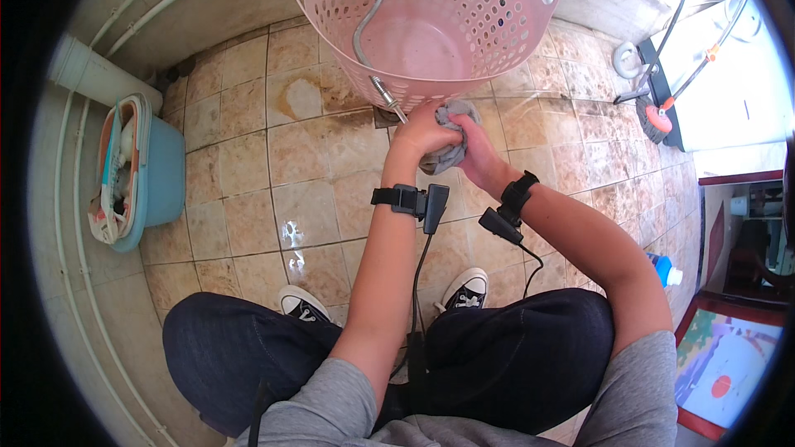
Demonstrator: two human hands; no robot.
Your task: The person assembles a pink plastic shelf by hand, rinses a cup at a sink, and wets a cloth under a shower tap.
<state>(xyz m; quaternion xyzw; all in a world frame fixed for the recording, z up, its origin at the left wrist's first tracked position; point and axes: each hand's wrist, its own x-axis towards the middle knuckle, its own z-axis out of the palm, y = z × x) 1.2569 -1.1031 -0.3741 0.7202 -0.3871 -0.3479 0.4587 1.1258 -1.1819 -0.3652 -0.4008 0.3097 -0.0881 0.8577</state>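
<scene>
My left hand (425,132) and my right hand (483,157) come together in front of me, both closed on a crumpled grey cloth (454,120). Part of the cloth bulges out above and below the fingers. A grey flexible hose (362,37) with a metal end fitting (385,93) hangs down across the basket's rim. Its tip reaches the back of my left hand; whether the hand touches it I cannot tell. Just beyond my hands stands a large pink plastic laundry basket (422,76), with round holes in its wall and handles on both sides.
Stained floor tiles (232,223) surround my shoes. On the left, a light blue bin (166,174) stands by the wall beneath a white pipe (99,74). At right are a brush with a pink head (657,120), a white appliance (737,74) and a blue bottle (660,269).
</scene>
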